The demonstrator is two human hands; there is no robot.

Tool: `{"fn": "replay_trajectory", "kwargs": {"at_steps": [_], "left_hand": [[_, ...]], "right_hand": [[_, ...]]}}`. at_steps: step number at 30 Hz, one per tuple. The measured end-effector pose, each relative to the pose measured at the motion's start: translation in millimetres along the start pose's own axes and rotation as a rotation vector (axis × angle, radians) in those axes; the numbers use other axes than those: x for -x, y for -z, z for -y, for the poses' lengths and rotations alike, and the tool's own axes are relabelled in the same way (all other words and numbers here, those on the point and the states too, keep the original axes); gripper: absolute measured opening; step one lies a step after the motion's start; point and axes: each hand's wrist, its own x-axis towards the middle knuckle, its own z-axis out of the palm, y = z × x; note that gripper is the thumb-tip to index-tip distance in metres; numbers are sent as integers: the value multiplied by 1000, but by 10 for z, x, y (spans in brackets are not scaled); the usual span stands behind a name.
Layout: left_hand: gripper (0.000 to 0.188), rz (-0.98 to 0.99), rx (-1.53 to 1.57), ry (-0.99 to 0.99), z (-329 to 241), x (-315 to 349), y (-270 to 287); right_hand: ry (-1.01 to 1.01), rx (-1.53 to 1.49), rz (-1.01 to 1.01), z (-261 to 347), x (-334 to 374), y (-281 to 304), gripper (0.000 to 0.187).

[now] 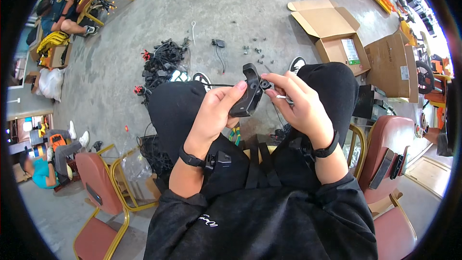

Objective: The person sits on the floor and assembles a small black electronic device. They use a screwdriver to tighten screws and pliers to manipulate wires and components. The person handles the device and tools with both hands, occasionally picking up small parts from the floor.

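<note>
Above the gap between the knees, a black plastic housing with a curved hook at its far end is held up off the floor. The left hand has its fingers clamped on the housing's left side, thumb on the face. The right hand's fingers are pinched on a small round black part at the right edge, with a slim pale rod lodged in the same hand. The housing looks light and stiff, its smooth shell perhaps a little slippery; the broad near body should give the surest hold. The thin black cable trailing left seems flexible, best left unstrained; the small part would suit a fingertip pinch.
</note>
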Motion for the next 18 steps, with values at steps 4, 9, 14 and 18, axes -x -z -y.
{"fn": "replay_trajectory", "kwargs": {"at_steps": [4,9,14,18], "left_hand": [[39,58,188,146,-47,13,27],[41,179,342,326,37,-19,139],[40,207,353,329,10,-1,127],[38,187,318,277,-6,10,105]], "right_hand": [[152,177,-5,-21,-3,-11,30],[236,142,-13,-94,10,-32,27],[125,20,-84,-22,17,-32,27],[196,29,-128,-53,18,-46,29]]}}
